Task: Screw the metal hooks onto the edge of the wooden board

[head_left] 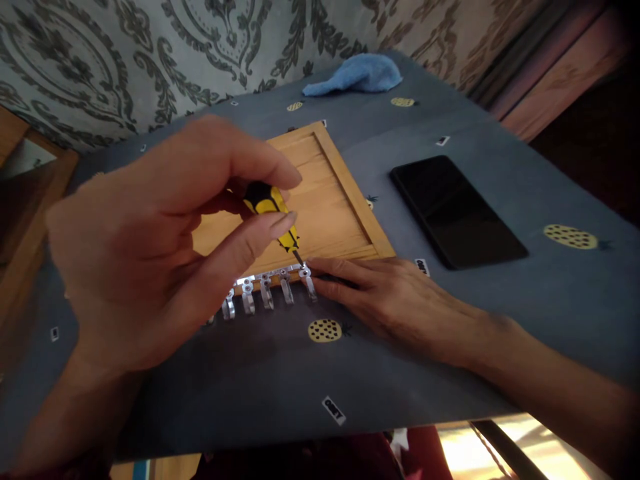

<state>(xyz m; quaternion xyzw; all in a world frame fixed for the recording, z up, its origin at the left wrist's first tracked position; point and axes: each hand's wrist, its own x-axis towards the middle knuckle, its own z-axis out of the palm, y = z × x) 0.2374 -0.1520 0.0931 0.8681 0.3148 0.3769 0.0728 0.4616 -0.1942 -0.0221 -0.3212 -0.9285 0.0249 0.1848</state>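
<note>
Between the thumb and fingers of my left hand [165, 227] is a yellow and black screwdriver [273, 213], tilted, its tip on the right end of a metal hook rail [285, 272]. The rail carries several silver hooks and lies along the near edge of a wooden panel [325, 200] with a raised frame. My right hand [380, 290] rests on the cloth by the panel's near right corner, its fingertips at the last hook; whether they pinch anything small is hidden. My left hand covers the panel's left part.
A black phone [457, 212] lies right of the panel on the grey pineapple-print cloth [240, 393]. A blue cloth [365, 75] sits at the back near the patterned wall. Another wooden frame [55, 193] stands at the far left.
</note>
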